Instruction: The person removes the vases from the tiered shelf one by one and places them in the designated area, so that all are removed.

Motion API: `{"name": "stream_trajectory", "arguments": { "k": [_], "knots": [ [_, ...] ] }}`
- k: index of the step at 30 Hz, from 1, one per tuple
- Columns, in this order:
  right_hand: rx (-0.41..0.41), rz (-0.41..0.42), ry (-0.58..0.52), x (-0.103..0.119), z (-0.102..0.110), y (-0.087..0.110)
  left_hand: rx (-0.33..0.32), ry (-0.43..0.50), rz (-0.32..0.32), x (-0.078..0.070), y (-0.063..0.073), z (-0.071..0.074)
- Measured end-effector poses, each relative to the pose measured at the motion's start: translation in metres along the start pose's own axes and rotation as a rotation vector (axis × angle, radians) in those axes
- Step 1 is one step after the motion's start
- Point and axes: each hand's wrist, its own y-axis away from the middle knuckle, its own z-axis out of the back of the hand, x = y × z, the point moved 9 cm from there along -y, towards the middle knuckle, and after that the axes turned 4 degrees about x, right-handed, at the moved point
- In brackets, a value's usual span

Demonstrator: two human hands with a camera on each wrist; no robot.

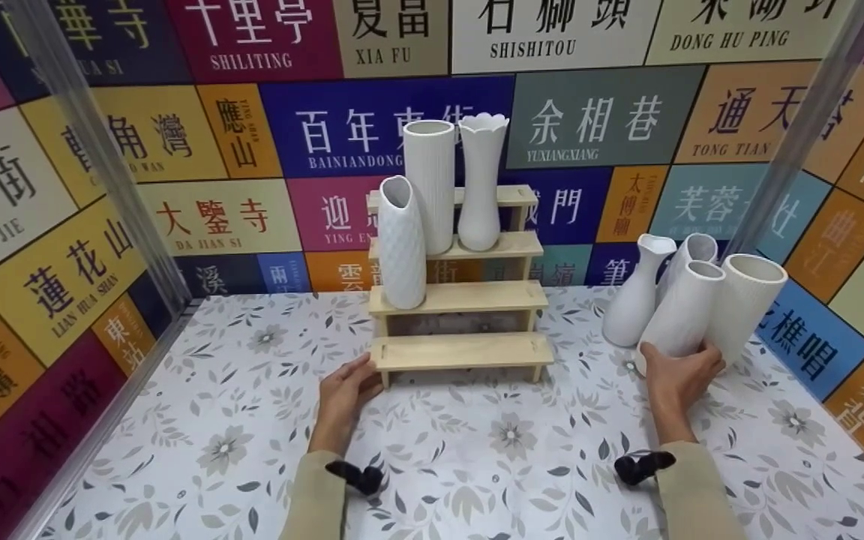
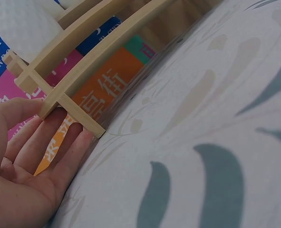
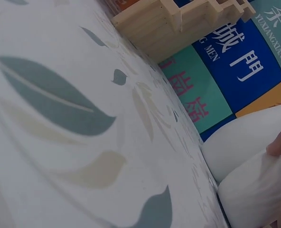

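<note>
A pale wooden stepped stand (image 1: 462,352) stands on the patterned tabletop. My left hand (image 1: 346,386) is at the left end of its lowest step; in the left wrist view its fingers (image 2: 69,156) hold the corner by the front leg. With thumb and fingers, my right hand (image 1: 683,379) grips the lower part of a smooth white vase (image 1: 683,307), which leans to the right. Close around it are a narrow-necked vase (image 1: 631,300), a wide ribbed vase (image 1: 747,300) and a partly hidden vase (image 1: 700,246).
A ribbed cylinder vase (image 1: 430,187) and a scallop-rimmed vase (image 1: 481,187) share an upper step. One step lower stands a slant-mouthed textured vase (image 1: 402,247). Behind is a wall of coloured signs (image 1: 604,112), with clear corner posts (image 1: 102,142) at the sides.
</note>
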Motion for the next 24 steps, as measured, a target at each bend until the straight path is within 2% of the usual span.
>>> {"name": "stream_trajectory", "arguments": {
  "k": [7,16,24],
  "knots": [
    [-0.005,0.014,0.031,0.0021,0.0012,0.0021,-0.005,0.034,-0.002,0.0005,-0.0005,0.0004],
    [-0.009,0.004,0.003,0.0006,0.0039,-0.0006,0.006,0.045,0.014,0.0026,-0.0011,-0.0006],
    [-0.009,-0.005,0.005,0.0066,0.0051,-0.0009,0.017,0.049,0.001,0.0015,-0.0025,-0.0008]
  ]
}}
